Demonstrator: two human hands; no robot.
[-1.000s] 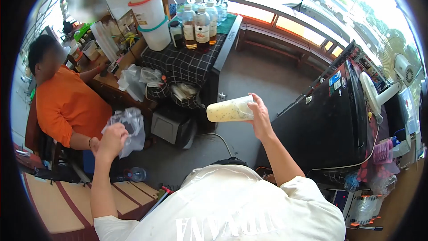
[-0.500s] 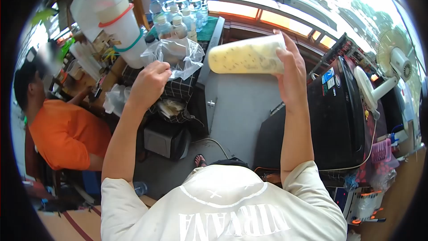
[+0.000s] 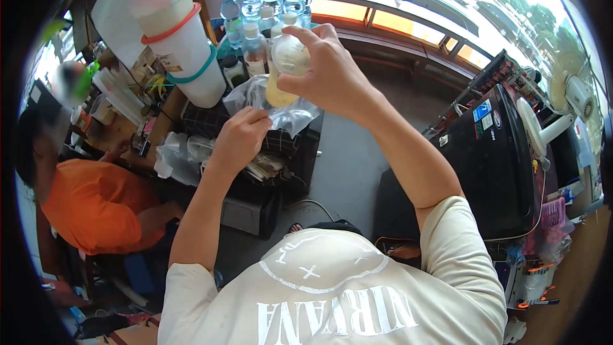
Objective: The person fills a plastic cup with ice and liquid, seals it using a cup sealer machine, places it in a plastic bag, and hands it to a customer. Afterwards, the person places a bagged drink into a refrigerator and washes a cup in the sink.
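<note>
My left hand (image 3: pixel 241 135) is closed on the edge of a clear plastic bag (image 3: pixel 299 117), whose mouth spreads open just beyond my fingers. Above it, my right hand (image 3: pixel 332 71) grips a plastic cup (image 3: pixel 291 57) of pale yellow drink around its upper end, fingers and thumb on opposite sides. The cup now points away from me, with its round end facing up toward the camera. Its lower part sits at the bag's opening; how deep it reaches inside is hard to make out.
Several water bottles (image 3: pixel 295 4) and stacked white tubs (image 3: pixel 191 67) stand behind the bag. At left sits a person in an orange shirt (image 3: pixel 96 207). To the right are a black appliance (image 3: pixel 488 160) and a white fan (image 3: pixel 568 86).
My right hand has swung left with the cup, turning it from sideways to upright-looking, and brought it to the bag. My left hand has shifted slightly right with the bag.
</note>
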